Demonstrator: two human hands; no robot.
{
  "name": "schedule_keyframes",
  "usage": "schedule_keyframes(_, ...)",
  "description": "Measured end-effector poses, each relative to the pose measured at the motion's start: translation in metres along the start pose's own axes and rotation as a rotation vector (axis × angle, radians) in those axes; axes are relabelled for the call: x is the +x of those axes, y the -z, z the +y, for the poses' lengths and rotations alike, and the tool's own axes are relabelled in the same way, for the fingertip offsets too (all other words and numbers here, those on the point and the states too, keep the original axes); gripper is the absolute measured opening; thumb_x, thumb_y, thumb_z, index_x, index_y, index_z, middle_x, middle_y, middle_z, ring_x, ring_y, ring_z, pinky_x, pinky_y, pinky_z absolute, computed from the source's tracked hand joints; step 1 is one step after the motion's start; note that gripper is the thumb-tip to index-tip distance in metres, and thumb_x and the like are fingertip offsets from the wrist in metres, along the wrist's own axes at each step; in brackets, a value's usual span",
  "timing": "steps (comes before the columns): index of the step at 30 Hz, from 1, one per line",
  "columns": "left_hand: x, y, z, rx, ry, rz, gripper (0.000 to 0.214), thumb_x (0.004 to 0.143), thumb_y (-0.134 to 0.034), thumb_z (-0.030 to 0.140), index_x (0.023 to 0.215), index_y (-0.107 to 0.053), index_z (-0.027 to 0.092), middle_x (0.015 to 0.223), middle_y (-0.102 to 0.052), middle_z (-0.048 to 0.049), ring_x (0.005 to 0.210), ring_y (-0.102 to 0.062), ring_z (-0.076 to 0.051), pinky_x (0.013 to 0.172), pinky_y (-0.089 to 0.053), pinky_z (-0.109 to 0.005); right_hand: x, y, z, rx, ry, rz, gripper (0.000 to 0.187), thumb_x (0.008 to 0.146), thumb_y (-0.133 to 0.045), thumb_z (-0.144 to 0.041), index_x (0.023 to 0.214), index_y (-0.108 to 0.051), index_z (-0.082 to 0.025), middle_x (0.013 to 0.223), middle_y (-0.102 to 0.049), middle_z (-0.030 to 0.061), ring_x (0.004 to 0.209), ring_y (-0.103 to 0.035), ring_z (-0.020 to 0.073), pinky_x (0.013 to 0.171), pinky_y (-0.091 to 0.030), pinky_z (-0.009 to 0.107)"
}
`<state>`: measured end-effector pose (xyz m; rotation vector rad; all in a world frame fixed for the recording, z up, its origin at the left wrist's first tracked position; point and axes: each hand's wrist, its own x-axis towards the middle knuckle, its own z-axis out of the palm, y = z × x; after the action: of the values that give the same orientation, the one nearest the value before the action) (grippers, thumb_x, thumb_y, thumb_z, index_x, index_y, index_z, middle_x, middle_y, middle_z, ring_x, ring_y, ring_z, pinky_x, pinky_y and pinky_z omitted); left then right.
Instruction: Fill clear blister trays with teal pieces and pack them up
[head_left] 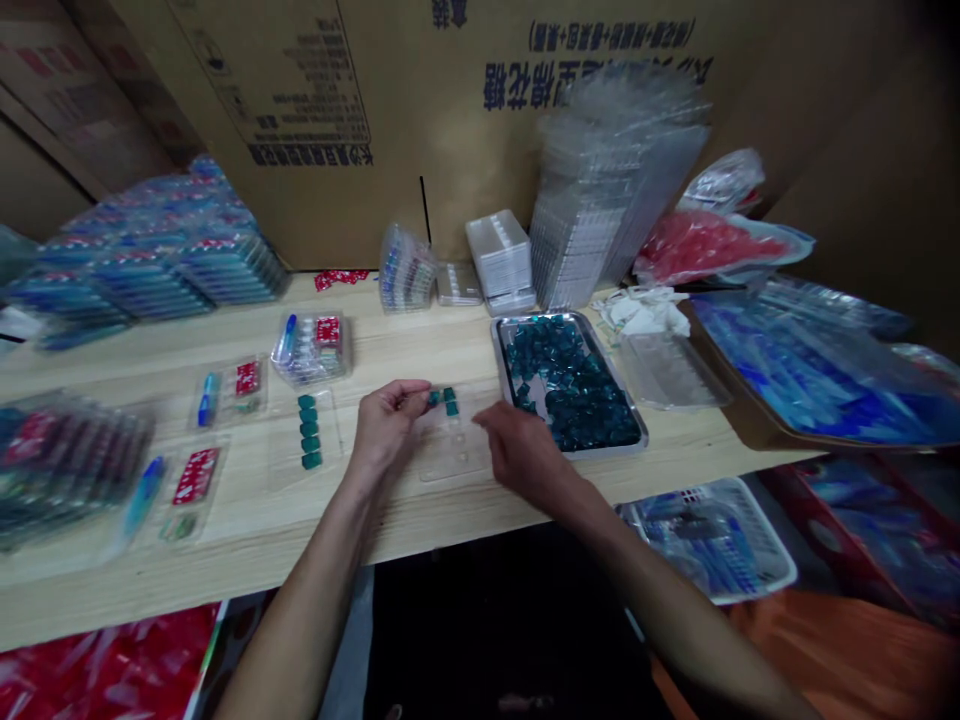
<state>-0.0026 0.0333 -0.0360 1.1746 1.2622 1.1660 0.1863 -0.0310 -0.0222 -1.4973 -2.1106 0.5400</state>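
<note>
My left hand (386, 420) is at the left edge of a clear plastic blister tray (457, 465), thumb and forefinger pinched on a small dark-green piece (433, 398). Beside those fingertips, more green pieces (451, 401) sit in the tray's upper slots. Over the tray's right side, my right hand (521, 445) is closed with the fingers curled, slightly blurred; whatever it may hold is hidden. Right behind it stands a metal tray (637, 440) full of loose green pieces (577, 390). To the left lies another clear tray (330, 425) with a column of several green pieces (310, 432).
Filled packs with blue pens (154, 490) lie at left, near tall pack stacks (225, 265). At the back rise empty clear trays (592, 190) and a cardboard wall (420, 100). A box of blue items (817, 360) sits right; a white basket (780, 560) stands below the table edge.
</note>
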Motion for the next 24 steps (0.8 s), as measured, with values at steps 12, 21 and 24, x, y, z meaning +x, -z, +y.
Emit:
schedule_keyframes(12,0.010,-0.001,-0.047,0.859,-0.648,-0.364,0.021,0.085,-0.057,0.010,0.089,-0.075,0.021,0.094,-0.075,-0.0061,0.087,-0.070,-0.018,0.078,-0.054,-0.028,-0.027,-0.029,-0.014,-0.132,0.058,-0.349,0.061,0.077,-0.042,0.003,0.136,-0.054,-0.004,0.129,-0.064,0.0186,0.118,-0.060,0.0243,0.101,-0.046,0.035)
schedule_keyframes(21,-0.004,0.000,-0.038,0.910,-0.658,-0.261,0.025,0.090,-0.050,0.012,0.102,-0.071,0.017,0.098,-0.070,-0.0089,0.088,-0.067,-0.020,0.077,-0.054,-0.030,-0.020,-0.020,-0.005,-0.036,0.064,-0.260,0.047,0.079,-0.046,-0.001,0.121,-0.064,-0.012,0.113,-0.070,0.0135,0.105,-0.064,0.0209,0.092,-0.048,0.031)
schedule_keyframes(24,-0.005,-0.030,-0.012,1.031,-0.623,-0.176,0.026,0.091,-0.050,0.013,0.104,-0.071,0.019,0.104,-0.070,-0.0088,0.094,-0.065,-0.023,0.081,-0.053,-0.034,-0.011,0.004,0.023,-0.076,-0.104,-0.052,0.043,0.081,-0.046,0.000,0.117,-0.066,-0.013,0.111,-0.069,0.0128,0.104,-0.064,0.0206,0.092,-0.047,0.030)
